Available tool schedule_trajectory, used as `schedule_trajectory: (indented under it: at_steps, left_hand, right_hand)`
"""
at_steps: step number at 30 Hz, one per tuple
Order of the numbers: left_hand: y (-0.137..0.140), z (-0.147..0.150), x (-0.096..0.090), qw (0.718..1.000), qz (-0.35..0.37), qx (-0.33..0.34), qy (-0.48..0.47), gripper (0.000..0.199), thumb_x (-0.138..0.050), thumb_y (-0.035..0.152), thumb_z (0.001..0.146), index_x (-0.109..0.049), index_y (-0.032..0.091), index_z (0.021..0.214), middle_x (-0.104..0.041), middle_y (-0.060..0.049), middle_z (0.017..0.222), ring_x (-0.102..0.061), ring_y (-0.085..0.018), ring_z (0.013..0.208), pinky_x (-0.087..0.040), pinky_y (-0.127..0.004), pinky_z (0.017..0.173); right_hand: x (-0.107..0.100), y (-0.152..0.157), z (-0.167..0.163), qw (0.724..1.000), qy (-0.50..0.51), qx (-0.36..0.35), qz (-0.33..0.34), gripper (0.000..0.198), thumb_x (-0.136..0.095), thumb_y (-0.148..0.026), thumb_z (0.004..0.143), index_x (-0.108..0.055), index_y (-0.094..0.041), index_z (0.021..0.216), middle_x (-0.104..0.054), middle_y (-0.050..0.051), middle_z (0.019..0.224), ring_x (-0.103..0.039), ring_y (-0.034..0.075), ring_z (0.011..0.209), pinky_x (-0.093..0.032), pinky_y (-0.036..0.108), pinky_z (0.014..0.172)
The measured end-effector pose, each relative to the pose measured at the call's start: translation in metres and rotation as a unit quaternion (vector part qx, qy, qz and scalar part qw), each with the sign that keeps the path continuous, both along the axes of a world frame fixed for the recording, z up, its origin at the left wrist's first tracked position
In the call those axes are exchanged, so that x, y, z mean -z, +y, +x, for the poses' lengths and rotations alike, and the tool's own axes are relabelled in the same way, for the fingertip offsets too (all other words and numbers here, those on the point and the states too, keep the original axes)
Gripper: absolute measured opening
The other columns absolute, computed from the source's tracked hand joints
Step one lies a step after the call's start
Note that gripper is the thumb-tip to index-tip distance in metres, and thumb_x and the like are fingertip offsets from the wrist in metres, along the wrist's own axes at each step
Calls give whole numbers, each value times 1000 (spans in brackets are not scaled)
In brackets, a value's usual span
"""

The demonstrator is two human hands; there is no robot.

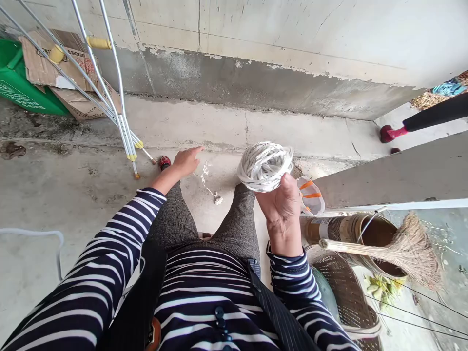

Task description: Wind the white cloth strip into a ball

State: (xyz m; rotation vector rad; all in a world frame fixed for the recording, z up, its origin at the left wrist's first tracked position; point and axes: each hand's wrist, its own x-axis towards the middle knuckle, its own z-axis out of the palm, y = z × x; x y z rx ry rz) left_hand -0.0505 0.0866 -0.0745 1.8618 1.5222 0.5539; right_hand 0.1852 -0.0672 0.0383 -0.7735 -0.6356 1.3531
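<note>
My right hand (281, 204) holds up a round bundle of white cord (265, 165) with thin dark flecks, wound in loops with a hollow in the middle. The thumb presses on its near right side, while the other fingers are mostly hidden beneath it. Over my left knee, my left hand (185, 162) is stretched forward with the index finger out and nothing visible in it. Some of its fingers are hidden from above. A thin, tangled white string (206, 183) with a small knotted clump lies on the floor between my legs.
Metal crutches (122, 126) stand at the left, near flattened cardboard (69, 61) and a green bin (22, 83). At the right are a straw broom (413, 251) across a bucket (369, 226), a woven basket (343, 282) and an orange-and-white bag (310, 195). Another person's leg (435, 117) shows far right.
</note>
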Motion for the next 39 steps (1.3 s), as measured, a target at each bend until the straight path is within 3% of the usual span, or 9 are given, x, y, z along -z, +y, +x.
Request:
schedule_trajectory:
  at_steps: [3,6,10,15,21,26,30,34,39]
  left_hand:
    - [-24,12,-8,999,-11,38,25,53,-60,16,91,-63,23,143,-69,-8,141,-67,-27,127,-50,-37,110]
    - [-44,31,-26,991,7,124,-54,54,-61,23,93,-60,26,147,-64,-5,150,-60,-26,137,-48,-36,114]
    - [-63,59,-47,971,-3,203,-125,46,-74,31,84,-72,20,129,-75,-7,130,-69,-28,122,-55,-37,104]
    - [-79,66,-43,983,-58,116,-130,23,-78,36,81,-78,14,86,-81,-7,93,-75,-32,100,-61,-37,85]
    - [-80,66,-36,977,-35,91,-191,29,-83,34,76,-79,16,98,-81,-7,104,-74,-30,106,-60,-36,90]
    - [-73,63,-35,974,-14,85,-210,18,-81,29,76,-72,14,71,-79,-5,82,-74,-27,90,-58,-30,75]
    - [-69,50,-35,976,4,61,-208,16,-72,27,82,-72,16,70,-79,-1,80,-74,-25,93,-56,-27,81]
    - [-70,35,-27,980,-8,43,-192,18,-65,28,87,-77,17,81,-79,-1,83,-73,-24,97,-55,-26,85]
    - [-68,28,-26,985,-12,29,-170,26,-60,29,90,-71,16,70,-73,-1,74,-69,-21,83,-54,-29,78]
  right_hand:
    - [15,1,0,999,-27,-9,-19,58,-89,-51,65,-70,-28,114,-75,7,125,-67,31,124,-56,50,106]
    - [25,1,-1,996,-59,-38,-47,57,-92,-46,63,-68,-26,111,-76,6,113,-70,29,109,-59,44,95]
    - [23,2,-8,993,-73,-53,-79,61,-99,-40,51,-70,-23,102,-75,2,97,-69,21,87,-59,33,77]
    - [11,3,-5,991,-84,-52,-85,61,-100,-29,46,-66,-23,97,-72,-3,88,-66,15,77,-56,25,67]
    - [9,6,-3,987,-114,-75,-83,64,-101,-27,43,-63,-23,94,-72,-4,85,-66,14,75,-56,25,67]
    - [4,9,-5,987,-123,-91,-48,65,-99,-24,45,-64,-25,100,-72,-4,87,-66,16,78,-57,27,67]
    - [-7,14,-2,988,-126,-90,-27,64,-95,-26,51,-68,-26,110,-75,0,99,-69,20,90,-58,32,80]
    - [-16,20,-1,987,-134,-92,-11,59,-93,-30,51,-73,-25,106,-76,3,106,-70,27,104,-58,43,97]
    - [-21,23,-7,984,-141,-106,6,54,-93,-33,55,-75,-24,105,-77,4,102,-70,30,109,-56,48,102]
